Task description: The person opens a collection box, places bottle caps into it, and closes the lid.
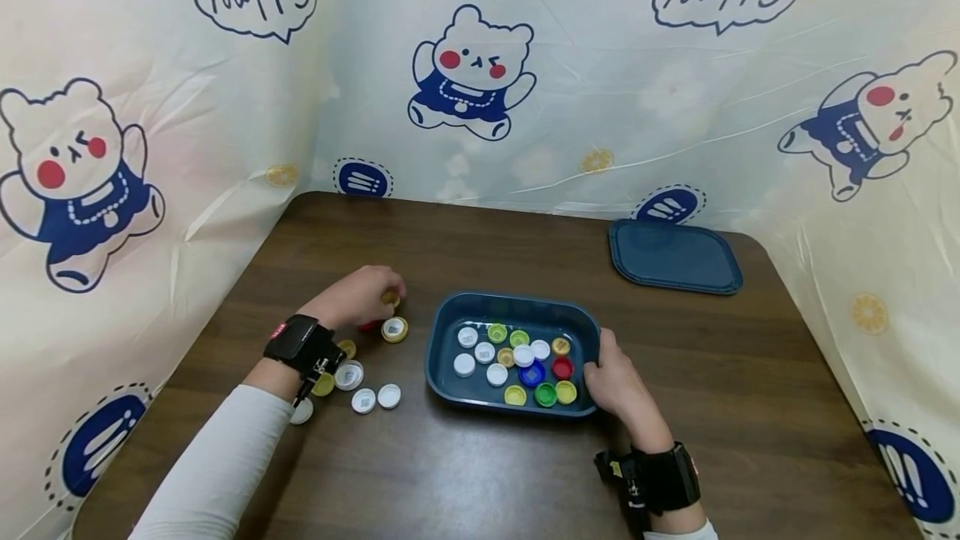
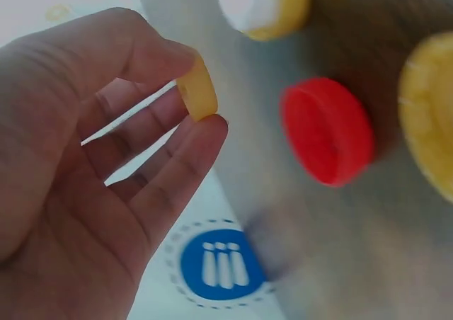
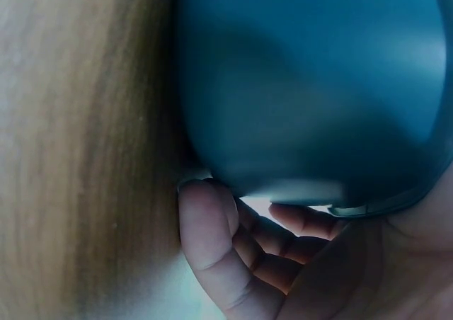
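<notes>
While the left hand (image 1: 360, 297) is pinching one small yellow cap (image 2: 197, 91) between thumb and fingertips above the desk (image 1: 480, 473), the right hand (image 1: 617, 380) is gripping the blue tray's (image 1: 442, 332) right rim. Fourteen mixed-colour caps are lying inside the tray; one blue lid (image 1: 673, 256) is sitting well apart.
</notes>
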The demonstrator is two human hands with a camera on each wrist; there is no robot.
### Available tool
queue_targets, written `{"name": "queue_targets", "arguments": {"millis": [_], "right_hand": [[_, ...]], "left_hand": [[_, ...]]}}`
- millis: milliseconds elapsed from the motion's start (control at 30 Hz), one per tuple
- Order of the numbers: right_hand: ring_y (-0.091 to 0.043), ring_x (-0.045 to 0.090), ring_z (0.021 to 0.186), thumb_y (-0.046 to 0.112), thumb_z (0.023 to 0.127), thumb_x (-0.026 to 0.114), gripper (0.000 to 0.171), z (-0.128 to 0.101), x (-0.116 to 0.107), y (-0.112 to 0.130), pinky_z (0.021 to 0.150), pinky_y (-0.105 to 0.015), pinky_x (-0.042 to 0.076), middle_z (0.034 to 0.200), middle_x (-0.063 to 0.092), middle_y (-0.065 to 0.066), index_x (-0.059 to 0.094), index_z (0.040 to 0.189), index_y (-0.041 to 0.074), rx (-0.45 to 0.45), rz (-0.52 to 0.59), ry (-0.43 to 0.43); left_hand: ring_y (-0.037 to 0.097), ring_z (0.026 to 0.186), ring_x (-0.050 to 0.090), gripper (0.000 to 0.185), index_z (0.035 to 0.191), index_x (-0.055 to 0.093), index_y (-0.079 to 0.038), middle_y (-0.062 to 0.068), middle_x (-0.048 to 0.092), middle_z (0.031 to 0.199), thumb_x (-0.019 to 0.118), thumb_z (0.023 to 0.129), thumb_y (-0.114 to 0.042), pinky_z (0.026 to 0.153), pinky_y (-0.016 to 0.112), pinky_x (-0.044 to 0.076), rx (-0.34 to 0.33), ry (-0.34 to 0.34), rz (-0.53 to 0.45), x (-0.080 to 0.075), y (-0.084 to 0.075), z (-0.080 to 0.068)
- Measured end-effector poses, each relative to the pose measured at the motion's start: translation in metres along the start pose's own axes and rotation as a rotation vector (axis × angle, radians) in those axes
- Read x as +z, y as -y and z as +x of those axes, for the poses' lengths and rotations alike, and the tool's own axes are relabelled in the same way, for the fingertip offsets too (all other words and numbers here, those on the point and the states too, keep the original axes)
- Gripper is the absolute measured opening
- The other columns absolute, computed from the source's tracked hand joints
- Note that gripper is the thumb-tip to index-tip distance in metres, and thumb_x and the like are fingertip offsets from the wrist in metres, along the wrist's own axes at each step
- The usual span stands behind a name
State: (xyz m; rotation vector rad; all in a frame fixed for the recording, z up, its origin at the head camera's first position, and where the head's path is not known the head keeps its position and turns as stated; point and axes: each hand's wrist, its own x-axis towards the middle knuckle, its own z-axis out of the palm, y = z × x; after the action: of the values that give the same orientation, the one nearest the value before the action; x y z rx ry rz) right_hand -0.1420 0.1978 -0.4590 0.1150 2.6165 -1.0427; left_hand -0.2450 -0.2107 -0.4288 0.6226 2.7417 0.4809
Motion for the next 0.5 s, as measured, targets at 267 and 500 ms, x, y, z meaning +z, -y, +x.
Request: {"name": "queue_targets", "arguments": {"millis": [267,500], "right_hand": [[-0.042,0.054,0.120,0.007,0.101,0.043,0.054,0.000,-0.001,0.000,0.095,-0.058,0.046,0.143,0.047,-0.033,0.022,0.151,-0.002,-0.004,0.000,-0.001],[-0.040,0.055,0.118,0.008,0.101,0.043,0.054,0.001,0.000,0.000,0.094,-0.057,0.047,0.143,0.047,-0.032,0.022,0.151,-0.001,0.005,0.001,-0.004]], "left_hand": [[0.021,0.094,0.058,0.026,0.115,0.071,-0.010,0.005,0.062,0.108,0.072,0.088,-0.012,0.086,0.041,0.053,0.066,-0.045,0.047,-0.017,-0.046,-0.005],[0.018,0.093,0.058,0.024,0.113,0.072,-0.012,0.003,0.062,0.108,0.074,0.090,-0.014,0.084,0.035,0.056,0.172,-0.041,0.064,-0.022,-0.093,-0.014]]}}
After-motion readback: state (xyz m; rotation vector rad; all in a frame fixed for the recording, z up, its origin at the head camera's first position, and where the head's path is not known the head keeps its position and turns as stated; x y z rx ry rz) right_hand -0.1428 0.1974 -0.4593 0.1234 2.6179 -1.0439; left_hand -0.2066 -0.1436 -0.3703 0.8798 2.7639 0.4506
